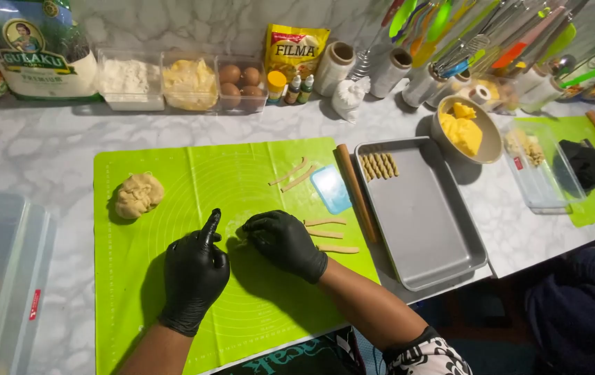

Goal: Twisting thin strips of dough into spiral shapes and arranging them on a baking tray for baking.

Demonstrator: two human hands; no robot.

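Both my hands wear black gloves and rest on a green silicone mat (172,180). My left hand (196,274) lies near the mat's middle with its forefinger stretched out. My right hand (283,243) is curled over a small piece of dough (240,232), fingertips pressing on it. Three short dough strips (328,235) lie just right of that hand. Two more strips (292,175) lie farther back beside a light blue scraper (331,188). A lump of dough (138,195) sits at the mat's left.
A wooden rolling pin (356,191) lies along the mat's right edge, next to a metal tray (422,215) holding twisted dough sticks (379,165). A bowl of yellow dough (465,130), clear tubs, eggs (240,80) and bags line the back. Another person's dark sleeve (579,305) is at right.
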